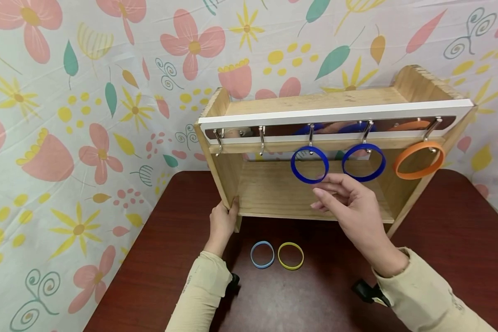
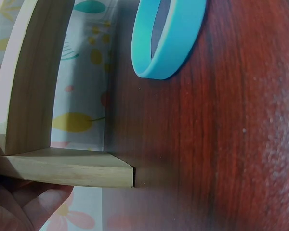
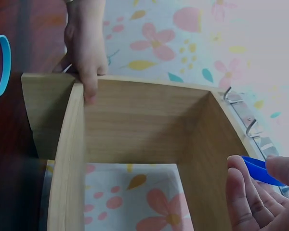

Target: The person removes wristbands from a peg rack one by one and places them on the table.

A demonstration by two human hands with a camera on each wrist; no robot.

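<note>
A small wooden shelf (image 1: 315, 184) stands on the table, with a row of metal hooks on its white-edged front strip (image 1: 336, 113). My left hand (image 1: 223, 221) grips its left side panel low down, thumb toward the inner face. At the middle hook, a blue silicone wristband (image 1: 309, 165) hangs with its lower edge at the fingertips of my right hand (image 1: 352, 203). The right wrist view has this blue band (image 3: 261, 171) between thumb and fingers. Another blue wristband (image 1: 363, 162) and an orange wristband (image 1: 420, 160) hang from the two hooks to the right.
On the dark red table (image 1: 149, 258), a light blue wristband (image 1: 263, 254) and a yellow wristband (image 1: 291, 256) lie side by side before the shelf. The two left hooks (image 1: 261, 140) hold no band. A flower-patterned cloth (image 1: 108, 92) hangs behind.
</note>
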